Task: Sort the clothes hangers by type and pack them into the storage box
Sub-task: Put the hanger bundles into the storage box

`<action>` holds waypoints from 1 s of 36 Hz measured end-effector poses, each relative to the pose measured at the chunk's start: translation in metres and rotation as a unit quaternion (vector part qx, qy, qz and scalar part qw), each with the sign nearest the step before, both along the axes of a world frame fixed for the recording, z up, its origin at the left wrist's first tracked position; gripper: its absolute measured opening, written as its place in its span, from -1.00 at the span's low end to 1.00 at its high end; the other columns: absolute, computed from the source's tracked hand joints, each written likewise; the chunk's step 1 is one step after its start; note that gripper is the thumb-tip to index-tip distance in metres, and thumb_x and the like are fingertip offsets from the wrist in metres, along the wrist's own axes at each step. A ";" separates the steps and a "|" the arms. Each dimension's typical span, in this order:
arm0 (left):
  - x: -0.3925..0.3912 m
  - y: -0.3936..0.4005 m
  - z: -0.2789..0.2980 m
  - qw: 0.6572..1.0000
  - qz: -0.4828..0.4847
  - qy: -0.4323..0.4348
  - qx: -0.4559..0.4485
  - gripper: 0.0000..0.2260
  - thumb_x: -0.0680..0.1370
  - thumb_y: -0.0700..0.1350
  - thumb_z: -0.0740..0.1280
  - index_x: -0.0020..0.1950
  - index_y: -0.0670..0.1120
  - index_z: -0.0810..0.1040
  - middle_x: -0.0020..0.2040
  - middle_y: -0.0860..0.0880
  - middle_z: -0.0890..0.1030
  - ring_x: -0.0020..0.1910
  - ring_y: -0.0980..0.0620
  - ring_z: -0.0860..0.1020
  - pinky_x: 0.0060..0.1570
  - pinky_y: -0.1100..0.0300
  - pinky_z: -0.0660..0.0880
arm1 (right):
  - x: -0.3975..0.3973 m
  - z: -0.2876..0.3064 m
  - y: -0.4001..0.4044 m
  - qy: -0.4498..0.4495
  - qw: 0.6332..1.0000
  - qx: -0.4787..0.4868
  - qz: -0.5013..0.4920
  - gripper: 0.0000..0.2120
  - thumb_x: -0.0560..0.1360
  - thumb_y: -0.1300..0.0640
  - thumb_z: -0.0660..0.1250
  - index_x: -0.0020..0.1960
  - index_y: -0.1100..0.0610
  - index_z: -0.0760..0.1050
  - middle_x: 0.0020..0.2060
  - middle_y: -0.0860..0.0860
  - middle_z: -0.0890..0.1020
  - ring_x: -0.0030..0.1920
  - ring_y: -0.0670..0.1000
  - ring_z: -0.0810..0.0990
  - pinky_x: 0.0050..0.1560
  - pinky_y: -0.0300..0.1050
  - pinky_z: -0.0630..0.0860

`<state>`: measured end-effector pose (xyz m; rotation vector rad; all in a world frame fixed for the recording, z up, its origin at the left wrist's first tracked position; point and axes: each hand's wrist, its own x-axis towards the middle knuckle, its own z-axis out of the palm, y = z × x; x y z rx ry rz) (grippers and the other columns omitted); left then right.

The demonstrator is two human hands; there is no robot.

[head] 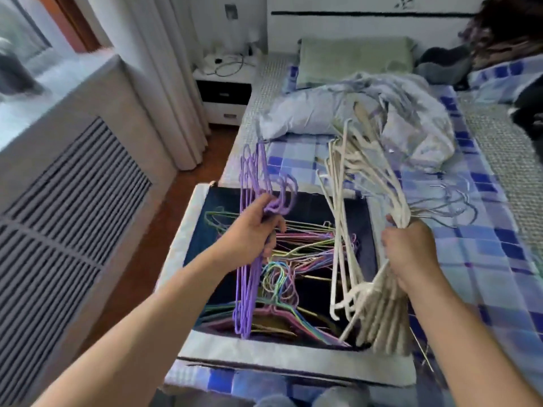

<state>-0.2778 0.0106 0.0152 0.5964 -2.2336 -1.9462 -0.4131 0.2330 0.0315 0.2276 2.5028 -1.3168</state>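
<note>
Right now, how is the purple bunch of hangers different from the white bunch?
The purple hangers are thin, and the left hand holds them by their hooks; the white hangers look thicker, and the right hand grips them.
The purple bunch hangs nearly straight down into the storage box; the white bunch fans out and leans over the box's right side.
Both bunches are held over the same box.

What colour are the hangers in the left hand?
Purple. The left hand grips a bunch of purple hangers over the storage box, seen in the head view.

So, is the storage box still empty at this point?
No, the storage box already holds a tangle of thin coloured hangers on its dark bottom.
</note>
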 end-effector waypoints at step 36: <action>0.058 0.007 -0.172 0.825 -0.190 -0.423 -0.324 -0.46 0.59 -0.21 0.24 0.52 0.10 0.16 0.42 -0.16 0.33 0.40 -0.21 0.35 0.35 -0.14 0.35 | 0.056 0.014 0.020 0.011 0.997 0.012 -0.077 -0.62 0.43 0.36 0.25 0.12 -0.02 0.52 -0.20 0.05 0.60 -0.25 0.10 0.54 -0.15 -0.06 0.44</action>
